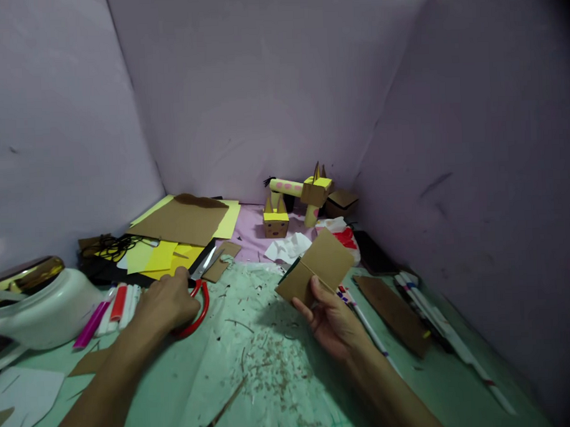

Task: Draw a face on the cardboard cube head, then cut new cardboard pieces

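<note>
My right hand point(333, 321) is closed on a folded piece of brown cardboard point(317, 265), held up above the green mat point(252, 358). My left hand point(169, 301) lies curled over the red handles of a pair of scissors point(198, 291) that rest on the mat, blades pointing up and right. Whether the fingers grip the handles or only rest on them I cannot tell. Small cardboard scraps point(223, 259) lie just past the blades.
Yellow paper and a large cardboard sheet point(182, 220) lie at the back left. Cardboard animal figures point(296, 204) stand by the back wall. Markers point(106, 310) and a white container point(40, 306) sit left. A cardboard strip point(394, 312) and pens point(433, 317) lie right. Purple walls enclose the space.
</note>
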Available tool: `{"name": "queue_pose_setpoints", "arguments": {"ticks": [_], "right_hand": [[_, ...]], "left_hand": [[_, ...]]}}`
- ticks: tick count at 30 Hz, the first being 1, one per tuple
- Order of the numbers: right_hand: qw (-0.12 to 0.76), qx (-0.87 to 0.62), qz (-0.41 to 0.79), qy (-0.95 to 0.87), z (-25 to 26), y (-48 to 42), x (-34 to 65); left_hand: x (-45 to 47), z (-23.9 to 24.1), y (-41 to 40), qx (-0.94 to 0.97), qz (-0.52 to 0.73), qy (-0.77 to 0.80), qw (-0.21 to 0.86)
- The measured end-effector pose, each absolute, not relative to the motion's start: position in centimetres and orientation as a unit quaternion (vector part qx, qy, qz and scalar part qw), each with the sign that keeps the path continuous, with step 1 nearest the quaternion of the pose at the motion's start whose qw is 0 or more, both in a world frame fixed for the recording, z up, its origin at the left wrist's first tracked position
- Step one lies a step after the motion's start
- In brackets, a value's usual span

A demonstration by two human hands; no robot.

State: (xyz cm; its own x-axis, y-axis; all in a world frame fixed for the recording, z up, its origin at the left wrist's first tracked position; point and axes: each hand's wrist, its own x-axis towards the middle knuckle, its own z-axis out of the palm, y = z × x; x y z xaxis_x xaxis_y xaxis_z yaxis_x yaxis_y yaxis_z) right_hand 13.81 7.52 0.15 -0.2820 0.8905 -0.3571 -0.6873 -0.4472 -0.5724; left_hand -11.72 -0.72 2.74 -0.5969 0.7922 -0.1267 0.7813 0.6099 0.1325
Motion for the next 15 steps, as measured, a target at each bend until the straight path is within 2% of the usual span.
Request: {"name": "queue_pose_setpoints", "arguments": {"ticks": [4,6,10,12,15], "right_hand": [[0.498,-0.308,0.798,-0.142,0.3,7.5,14.1],[0.490,-0.302,0.805,-0.140,0.4,7.5,14.2],[0.474,-0.294,0.819,-0.134,0.6,7.6,14.4],[0.472,-0.293,0.820,-0.138,0.6,7.6,14.4],[0.478,-0.295,0.814,-0.149,0.6,7.6,14.4]], "left_hand": [[-13.4,4.6,-2.1,0.445,0.100,0.884,0.107],[-14.2,5.4,-3.1,0.426,0.181,0.877,0.129],[-14.2,6.0,-4.2,0.352,0.525,0.714,0.303],[-13.2,5.8,-4.0,0.341,0.608,0.602,0.389],[-10.7,5.4,-3.3,0.324,0.644,0.496,0.485]]}}
